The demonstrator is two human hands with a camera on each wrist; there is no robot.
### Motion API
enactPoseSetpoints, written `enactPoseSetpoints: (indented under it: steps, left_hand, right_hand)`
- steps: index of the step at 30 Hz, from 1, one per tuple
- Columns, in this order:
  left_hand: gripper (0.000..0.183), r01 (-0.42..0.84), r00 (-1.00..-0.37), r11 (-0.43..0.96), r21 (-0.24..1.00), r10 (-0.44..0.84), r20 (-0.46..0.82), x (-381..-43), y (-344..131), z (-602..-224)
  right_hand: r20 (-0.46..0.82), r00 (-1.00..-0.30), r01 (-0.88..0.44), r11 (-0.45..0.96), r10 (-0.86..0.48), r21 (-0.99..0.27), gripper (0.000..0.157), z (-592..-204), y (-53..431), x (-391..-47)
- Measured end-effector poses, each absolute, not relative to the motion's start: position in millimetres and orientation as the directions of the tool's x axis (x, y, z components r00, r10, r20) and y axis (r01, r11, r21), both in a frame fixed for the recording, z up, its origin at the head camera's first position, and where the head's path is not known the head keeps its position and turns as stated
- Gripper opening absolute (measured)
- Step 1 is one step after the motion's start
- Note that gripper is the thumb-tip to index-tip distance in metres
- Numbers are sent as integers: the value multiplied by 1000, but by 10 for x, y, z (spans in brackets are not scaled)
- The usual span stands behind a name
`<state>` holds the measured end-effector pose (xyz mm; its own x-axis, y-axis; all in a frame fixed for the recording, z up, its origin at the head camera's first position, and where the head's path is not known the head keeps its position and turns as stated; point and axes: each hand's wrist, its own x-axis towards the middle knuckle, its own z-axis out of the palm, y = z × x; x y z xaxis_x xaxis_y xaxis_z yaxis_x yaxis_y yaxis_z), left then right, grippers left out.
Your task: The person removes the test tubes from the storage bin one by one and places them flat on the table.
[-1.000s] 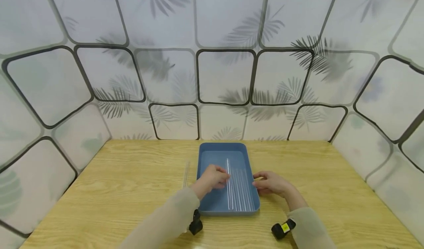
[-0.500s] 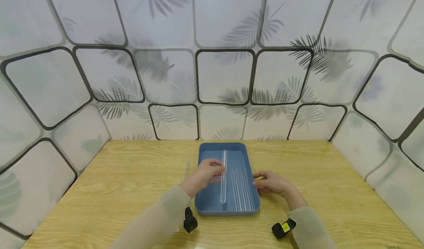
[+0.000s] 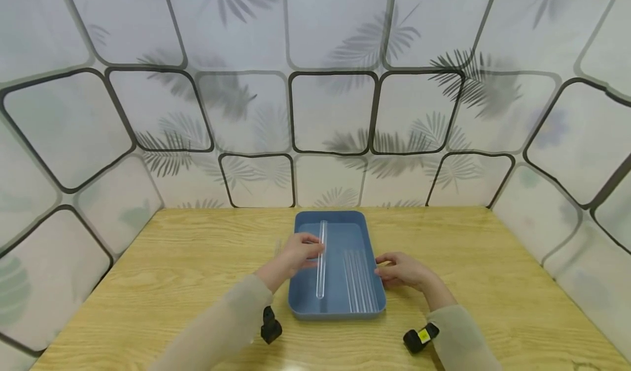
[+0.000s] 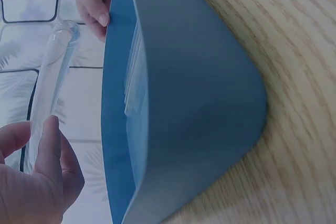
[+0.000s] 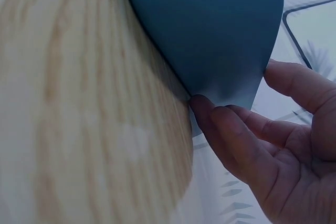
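My left hand (image 3: 293,252) pinches a clear test tube (image 3: 321,278) between thumb and fingers, over the left half of a blue tray (image 3: 303,308). In the left wrist view the tube (image 4: 51,72) slants up from the hand (image 4: 39,182), its rounded end uppermost, apart from the tray. Several more clear tubes (image 3: 360,283) lie side by side in the tray's right front part. At the tray's right side, my right hand (image 3: 406,272) touches the outer wall with its fingertips. In the right wrist view its fingers (image 5: 239,132) are fairly straight against the wall.
Left of the tray, partly hidden by the left arm, lies another faint clear tube-like piece (image 3: 277,247) on the wooden table (image 3: 197,267). Patterned cloth walls (image 3: 330,179) enclose the table at the back and sides.
My left hand has lifted the test tube away from the row and carried it leftward over the tray. The right hand has stayed at the tray's side.
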<state>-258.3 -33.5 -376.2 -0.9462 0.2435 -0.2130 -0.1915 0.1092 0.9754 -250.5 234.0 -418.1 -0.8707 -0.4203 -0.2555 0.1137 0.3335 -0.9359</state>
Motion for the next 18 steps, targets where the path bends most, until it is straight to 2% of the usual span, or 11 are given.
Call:
enactPoseSetpoints:
  steps: [6,18]
  left_hand:
    - [22,-182,-956,135,974,208,-207,-2580,-499,-3754]
    - [23,-187,-964,156,970,160,-211,-2585,-960,-3770]
  right_hand:
    - [-206,-843,55,303,-496,-952,64,-4182,2396,-2508]
    - [-253,-867,107,334,-430,-936,55,-4181,2336,-2506]
